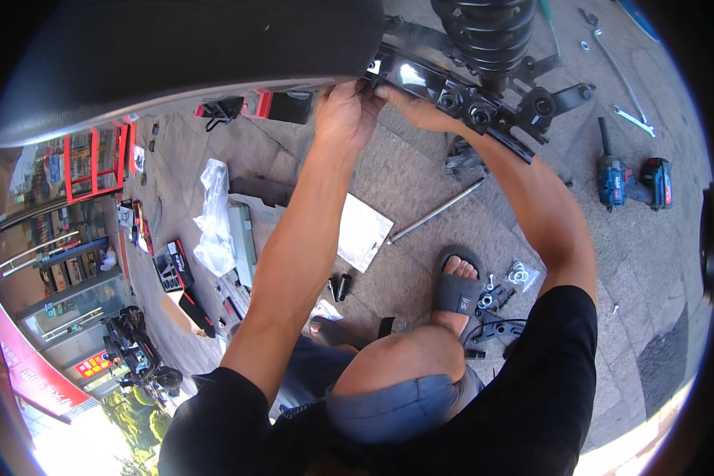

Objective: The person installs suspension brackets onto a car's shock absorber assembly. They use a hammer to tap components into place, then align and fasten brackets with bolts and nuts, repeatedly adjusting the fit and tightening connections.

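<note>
My left hand (345, 117) reaches up to the near end of a black metal bracket (452, 95), just under the edge of a large dark panel (214, 47). Its fingers are bent together there, and their tips are hidden. Coming in from the other side, my right hand (420, 109) meets it at the same end. The thumb side shows and the remaining fingers are closed out of sight behind the bracket; what either hand pinches cannot be made out. A black coil spring (488, 32) rises beyond the bracket, beside a black lever-shaped metal part (543, 103).
On the paving at right lie a blue cordless impact wrench (615, 184) and wrenches (633, 120). A metal rod (436, 210), a white sheet (363, 232), clear plastic wrap (214, 214) and a bag of rings (520, 275) lie below my arms. A toolbox (174, 266) stands left.
</note>
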`<state>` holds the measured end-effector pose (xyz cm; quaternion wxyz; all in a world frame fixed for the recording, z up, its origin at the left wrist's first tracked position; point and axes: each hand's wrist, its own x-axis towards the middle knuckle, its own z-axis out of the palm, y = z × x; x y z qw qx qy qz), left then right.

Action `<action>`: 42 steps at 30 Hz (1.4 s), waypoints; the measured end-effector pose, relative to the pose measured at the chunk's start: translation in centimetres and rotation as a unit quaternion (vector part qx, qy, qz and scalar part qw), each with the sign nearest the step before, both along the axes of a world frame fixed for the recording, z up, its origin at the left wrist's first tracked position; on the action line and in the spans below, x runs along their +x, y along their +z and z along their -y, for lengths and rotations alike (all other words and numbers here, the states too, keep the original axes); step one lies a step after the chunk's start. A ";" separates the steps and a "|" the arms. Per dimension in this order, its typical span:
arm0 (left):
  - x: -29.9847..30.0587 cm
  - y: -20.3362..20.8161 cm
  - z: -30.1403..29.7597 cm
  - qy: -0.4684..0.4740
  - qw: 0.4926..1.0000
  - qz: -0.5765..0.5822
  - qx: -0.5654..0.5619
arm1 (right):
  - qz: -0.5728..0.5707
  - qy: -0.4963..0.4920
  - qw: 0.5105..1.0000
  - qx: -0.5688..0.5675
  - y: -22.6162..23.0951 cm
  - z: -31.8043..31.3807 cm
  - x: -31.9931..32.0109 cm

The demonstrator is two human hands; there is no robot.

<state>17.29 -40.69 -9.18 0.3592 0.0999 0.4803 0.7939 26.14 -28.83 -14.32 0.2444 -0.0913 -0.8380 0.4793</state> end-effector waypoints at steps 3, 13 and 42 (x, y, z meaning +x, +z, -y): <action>-0.1 -0.2 -0.1 0.022 1.000 -0.018 0.005 | 0.185 0.055 0.960 -0.203 0.4 1.6 0.0; -0.5 -0.6 0.5 0.004 0.999 -0.039 0.013 | 0.146 -0.018 0.985 -0.093 0.9 0.6 0.3; -1.7 -0.7 3.0 -0.074 0.864 -0.460 -0.189 | 0.050 0.048 0.997 0.045 2.5 -1.8 0.3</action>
